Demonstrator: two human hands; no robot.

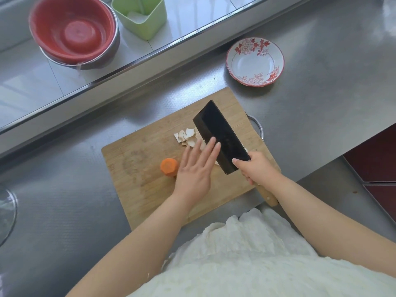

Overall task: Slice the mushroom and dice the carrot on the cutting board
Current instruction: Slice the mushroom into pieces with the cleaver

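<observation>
A wooden cutting board (141,189) lies on the steel counter. Several pale mushroom slices (186,136) sit near its middle, partly hidden by the cleaver and my left hand. A short carrot chunk (169,166) stands on the board just left of my left hand. My right hand (256,168) grips the wooden handle of a dark cleaver (220,138), whose blade is tilted over the board. My left hand (196,168) is flat with straight fingers, fingertips touching the blade's flat side.
A white bowl with red flowers (255,62) stands on the counter beyond the board. On the raised ledge at the back sit a red basin inside a metal bowl (74,32) and a green container (140,15). The counter drops off at the right.
</observation>
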